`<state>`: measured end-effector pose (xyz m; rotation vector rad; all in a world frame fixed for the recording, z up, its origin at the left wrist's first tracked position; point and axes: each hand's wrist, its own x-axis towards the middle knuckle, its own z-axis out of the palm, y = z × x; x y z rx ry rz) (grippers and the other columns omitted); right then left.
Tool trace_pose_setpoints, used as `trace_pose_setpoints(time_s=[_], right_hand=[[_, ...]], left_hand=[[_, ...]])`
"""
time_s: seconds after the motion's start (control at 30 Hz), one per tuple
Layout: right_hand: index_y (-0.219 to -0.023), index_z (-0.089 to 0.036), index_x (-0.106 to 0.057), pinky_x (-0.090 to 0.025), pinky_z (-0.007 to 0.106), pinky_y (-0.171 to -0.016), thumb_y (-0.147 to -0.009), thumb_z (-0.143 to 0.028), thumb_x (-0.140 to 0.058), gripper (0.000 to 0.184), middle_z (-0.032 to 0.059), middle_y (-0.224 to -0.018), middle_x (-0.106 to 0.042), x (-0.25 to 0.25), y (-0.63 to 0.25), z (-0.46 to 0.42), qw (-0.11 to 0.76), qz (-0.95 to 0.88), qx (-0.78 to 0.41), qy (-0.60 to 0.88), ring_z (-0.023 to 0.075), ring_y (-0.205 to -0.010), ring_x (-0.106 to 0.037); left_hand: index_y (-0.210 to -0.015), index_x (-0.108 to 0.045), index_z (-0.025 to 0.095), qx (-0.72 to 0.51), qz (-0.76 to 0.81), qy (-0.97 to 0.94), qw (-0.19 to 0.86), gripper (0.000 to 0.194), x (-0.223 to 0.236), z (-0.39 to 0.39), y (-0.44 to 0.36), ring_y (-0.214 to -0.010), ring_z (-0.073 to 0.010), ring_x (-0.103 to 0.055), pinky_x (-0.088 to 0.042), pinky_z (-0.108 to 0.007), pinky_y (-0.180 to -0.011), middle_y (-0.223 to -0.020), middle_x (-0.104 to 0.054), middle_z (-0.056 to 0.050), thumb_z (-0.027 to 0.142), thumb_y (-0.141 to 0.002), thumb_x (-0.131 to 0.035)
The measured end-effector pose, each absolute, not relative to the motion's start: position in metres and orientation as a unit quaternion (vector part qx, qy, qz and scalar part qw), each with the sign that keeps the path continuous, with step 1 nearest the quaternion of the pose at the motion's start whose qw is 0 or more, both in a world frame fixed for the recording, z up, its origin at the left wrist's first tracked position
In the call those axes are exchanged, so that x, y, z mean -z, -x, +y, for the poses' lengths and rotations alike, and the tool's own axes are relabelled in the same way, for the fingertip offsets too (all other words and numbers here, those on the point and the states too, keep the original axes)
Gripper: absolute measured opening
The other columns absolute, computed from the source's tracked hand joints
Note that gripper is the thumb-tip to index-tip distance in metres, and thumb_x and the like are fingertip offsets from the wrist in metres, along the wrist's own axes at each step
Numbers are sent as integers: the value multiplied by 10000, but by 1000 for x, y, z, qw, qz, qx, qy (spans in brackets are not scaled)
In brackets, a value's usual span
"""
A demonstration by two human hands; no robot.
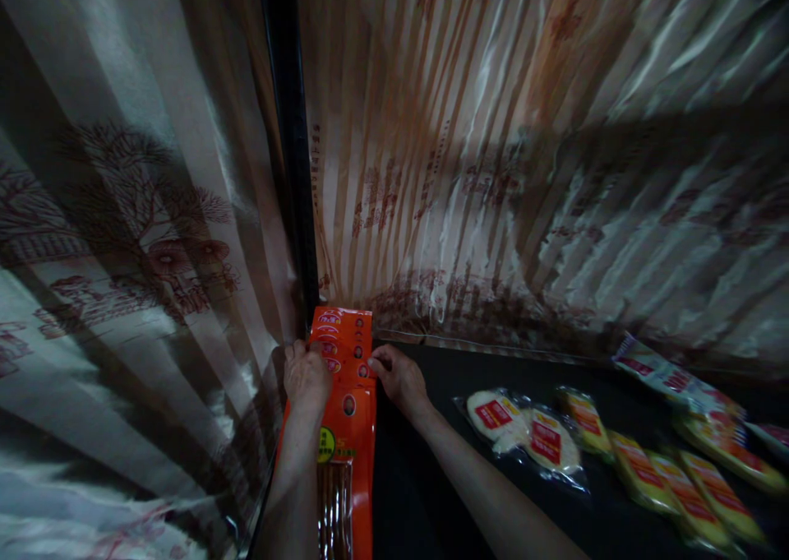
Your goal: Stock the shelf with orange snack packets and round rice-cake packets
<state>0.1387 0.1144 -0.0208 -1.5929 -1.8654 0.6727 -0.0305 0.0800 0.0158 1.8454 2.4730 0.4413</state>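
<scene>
A stack of long orange snack packets [348, 412] lies on the dark surface [425, 494], pushed into the corner where two striped curtains meet. My left hand [306, 377] rests on the packets' left edge, fingers curled over it. On the right edge my right hand [398, 377] pinches the top of the stack with bent fingers. The packets have red labels at the far end and a clear window showing brown sticks near me.
Clear bags of white round cakes [523, 432] lie to the right. Beyond them a row of yellow-and-red packets [671, 482] runs toward the right edge. A dark post [289, 132] stands in the corner between the printed curtains [523, 157].
</scene>
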Motion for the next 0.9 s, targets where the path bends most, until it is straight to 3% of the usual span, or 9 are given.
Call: trace_pose_setpoints(time_s=[0.23,0.37,0.57,0.9], right_hand=[[-778,-226,-581,-436,244,-665,-742,-237,-597,41,-12,-775,-674,21,-140,120,308,-698,-306,570,147,-723,-630],[-870,-234,-567,-426,240,-649,-744,-195,-569,132,-24,-755,-652,14,-137,119,297,-706,-279,579,142,-695,-616],[-899,-240,-557,-404,243,-644,-787,-210,-531,119,-12,-815,-658,8,-130,117,287,-714,-215,601,150,-728,-611],[-794,-234,-576,-447,263,-715,-795,-180,-493,99,6,-816,-663,20,-126,122,335,-689,-236,598,163,-780,-622]], left_hand=[[-941,-637,139,-162,799,-579,-1,271,-16,84,31,-953,-246,-561,-424,-334,-826,-957,-642,-115,115,-824,-394],[-922,-632,143,-172,803,-571,3,250,-16,85,30,-948,-245,-573,-427,-343,-822,-951,-651,-111,132,-834,-398],[-907,-625,165,-211,817,-536,6,231,-12,87,29,-949,-235,-565,-430,-326,-804,-936,-647,-93,168,-855,-401],[-908,-633,174,-226,807,-546,-7,235,-10,91,27,-918,-223,-561,-422,-322,-816,-924,-648,-83,180,-861,-402]])
